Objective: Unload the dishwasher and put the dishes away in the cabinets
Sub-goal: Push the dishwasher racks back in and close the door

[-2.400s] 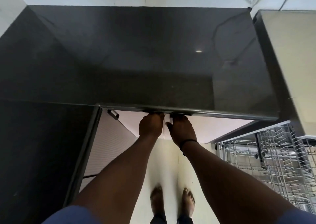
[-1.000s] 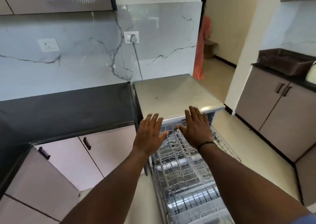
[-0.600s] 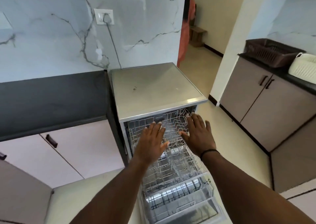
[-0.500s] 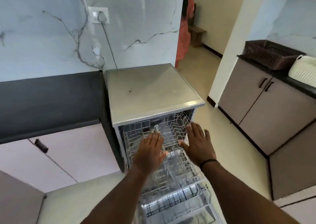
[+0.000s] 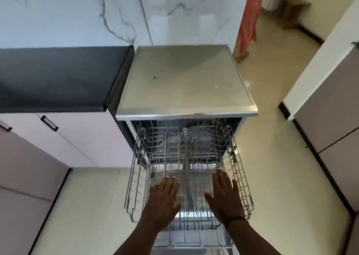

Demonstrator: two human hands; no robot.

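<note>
Two racks: we see the dishwasher [image 5: 186, 83] open right of the dark surface [image 5: 56, 77], its upper rack [image 5: 239, 179] drawn out toward us and a lower rack [image 5: 194, 237] showing beneath at the near edge.
Change: moments ago our hands were at the closed cabinet doors [image 5: 77, 138] on the left; since then we have turned to the machine, and our view has dropped to look straight down into it.
Meaning: we judge the last dishes are put away and this is a check for leftovers, or the start of pushing the rack in.
Dishes: none that we can make out in either rack, though the wires are blurred.
Two hands: left hand [image 5: 163, 202] and right hand [image 5: 223, 198] hover flat over the near half of the upper rack, fingers [image 5: 218, 179] spread and released, grasping nothing.
One wristband: dark, on the right wrist.
</note>
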